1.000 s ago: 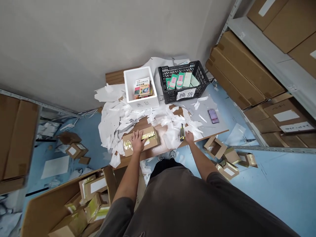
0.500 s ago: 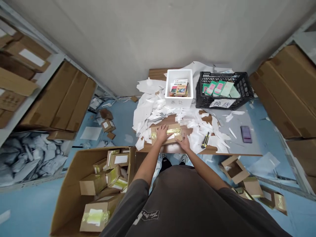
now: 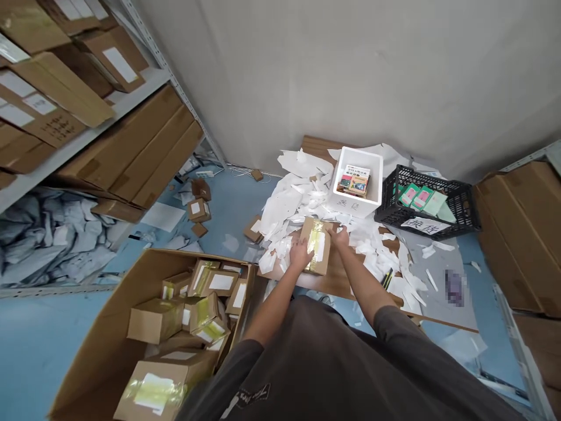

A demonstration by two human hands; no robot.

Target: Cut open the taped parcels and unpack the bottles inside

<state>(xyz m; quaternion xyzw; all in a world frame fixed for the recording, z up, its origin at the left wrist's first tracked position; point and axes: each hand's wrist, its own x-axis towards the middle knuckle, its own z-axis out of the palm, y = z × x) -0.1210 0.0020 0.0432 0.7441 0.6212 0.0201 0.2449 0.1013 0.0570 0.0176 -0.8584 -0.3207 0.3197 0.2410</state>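
A taped cardboard box (image 3: 316, 242) with a white label stands over the front of the wooden table (image 3: 337, 280). My left hand (image 3: 300, 255) grips its left side, the fingers lying over the tape. My right hand (image 3: 339, 238) holds the upper right edge, its fingers partly hidden. Torn white paper (image 3: 284, 199) lies around and behind the box. To the right, a black and yellow utility knife (image 3: 387, 278) rests among the scraps.
Behind the box stand a white foam box (image 3: 357, 204) holding books and a black crate (image 3: 471, 216) with green packets. A large open carton (image 3: 94, 345) of taped boxes is at my left. Shelves (image 3: 149, 82) with cartons flank the table; small boxes (image 3: 198, 209) lie on the floor.
The cardboard box has turned from lying lengthwise across the table to pointing away from me, and both hands have shifted along with it. My view has swung left.
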